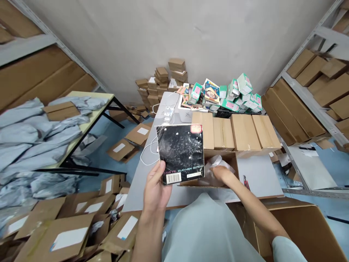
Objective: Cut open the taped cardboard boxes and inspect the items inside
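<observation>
My left hand [157, 183] grips a black book [182, 153] by its lower left edge, thumb on top. The cover facing me has white stars, a red and white sticker near the upper right and a barcode at the bottom. My right hand [221, 174] is at an open cardboard box [234, 162] on the table, its fingers closed on a whitish see-through plastic bag [214, 160]. The fingertips are partly hidden in the plastic. A red and black tool [247, 182] lies to the right of that hand.
Closed brown boxes [245, 133] line the grey table [136, 196] behind the open box. Farther back are green and white boxes [244, 83] and colourful books [211, 91]. Flat cartons [71, 233] cover the floor at left; grey parcels [32, 127] fill another table. A large carton [305, 225] stands right.
</observation>
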The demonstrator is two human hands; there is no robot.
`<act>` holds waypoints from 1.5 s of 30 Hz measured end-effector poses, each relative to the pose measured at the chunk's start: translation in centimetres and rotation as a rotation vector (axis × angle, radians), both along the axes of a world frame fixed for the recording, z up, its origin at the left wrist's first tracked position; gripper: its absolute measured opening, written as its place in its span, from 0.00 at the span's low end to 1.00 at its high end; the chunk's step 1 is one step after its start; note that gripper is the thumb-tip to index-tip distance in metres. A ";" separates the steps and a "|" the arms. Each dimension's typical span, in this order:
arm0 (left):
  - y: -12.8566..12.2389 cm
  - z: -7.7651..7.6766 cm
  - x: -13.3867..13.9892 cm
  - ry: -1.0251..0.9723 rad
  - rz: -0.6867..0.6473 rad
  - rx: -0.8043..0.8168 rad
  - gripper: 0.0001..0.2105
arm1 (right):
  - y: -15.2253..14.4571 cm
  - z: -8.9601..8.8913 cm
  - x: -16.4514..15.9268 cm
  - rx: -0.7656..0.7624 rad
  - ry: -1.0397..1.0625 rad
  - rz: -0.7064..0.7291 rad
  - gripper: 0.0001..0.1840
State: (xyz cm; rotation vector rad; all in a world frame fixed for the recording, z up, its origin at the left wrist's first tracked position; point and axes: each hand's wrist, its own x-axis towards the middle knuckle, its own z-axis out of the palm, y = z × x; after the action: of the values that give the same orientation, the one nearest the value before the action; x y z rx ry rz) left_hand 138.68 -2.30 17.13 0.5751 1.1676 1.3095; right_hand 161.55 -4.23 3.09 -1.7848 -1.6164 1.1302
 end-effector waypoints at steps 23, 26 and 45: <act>-2.0 -1.4 4.3 0.599 -0.313 0.364 0.30 | -4.4 7.4 1.0 0.195 1.045 -0.548 0.35; -0.7 -1.2 3.4 0.385 -0.596 0.060 0.31 | -5.0 7.4 2.0 0.170 1.027 -0.446 0.33; -2.8 -1.3 5.6 0.187 -0.483 0.001 0.31 | -5.7 8.7 2.8 0.255 0.930 -0.524 0.44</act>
State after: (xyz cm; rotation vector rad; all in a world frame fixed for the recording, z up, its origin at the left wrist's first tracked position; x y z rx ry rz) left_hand 144.27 -5.12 15.87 0.9300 1.0897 0.8559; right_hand 164.30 -9.96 11.83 -1.1190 -0.6503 1.1583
